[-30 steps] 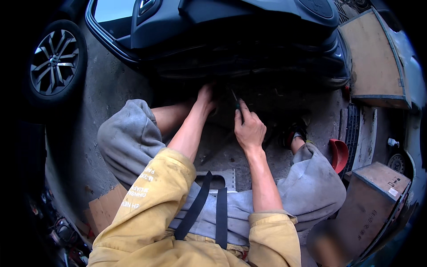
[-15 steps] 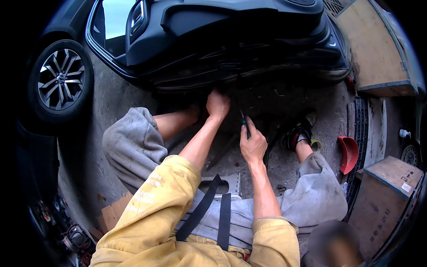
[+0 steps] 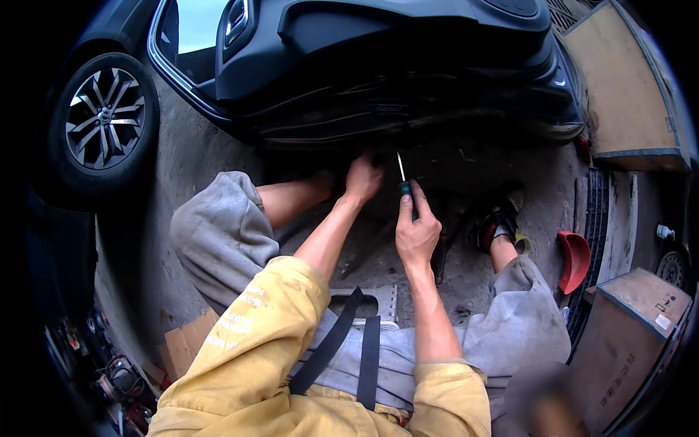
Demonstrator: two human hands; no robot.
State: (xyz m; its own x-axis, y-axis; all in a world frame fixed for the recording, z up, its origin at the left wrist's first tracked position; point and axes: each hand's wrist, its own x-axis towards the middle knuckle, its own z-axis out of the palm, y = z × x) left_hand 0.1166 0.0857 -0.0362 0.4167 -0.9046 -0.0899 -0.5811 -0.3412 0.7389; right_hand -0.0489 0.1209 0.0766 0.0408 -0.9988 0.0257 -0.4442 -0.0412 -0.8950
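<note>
An open dark car door (image 3: 408,65) spans the space ahead of me, its lower edge in deep shadow. My right hand (image 3: 417,227) is closed round the dark green handle of a screwdriver (image 3: 405,188), whose bare metal shaft points up toward the underside of the door. Just below the door's bottom edge is my left hand (image 3: 364,179), its fingers curled and partly lost in the dark. Whether it holds anything cannot be made out. The two hands are apart, and the screwdriver tip touches nothing that I can see.
A car wheel (image 3: 103,122) stands at the left. To the right lie a red curved tray (image 3: 574,261), a tyre (image 3: 595,218) and a wooden box (image 3: 635,342). A large wooden crate (image 3: 626,87) is at the far right. I sit on a low light-coloured stool (image 3: 389,304).
My right hand has brought the screwdriver more upright, so its shaft shows clearly now. My left hand has moved slightly right and a little lower. The view has shifted a little.
</note>
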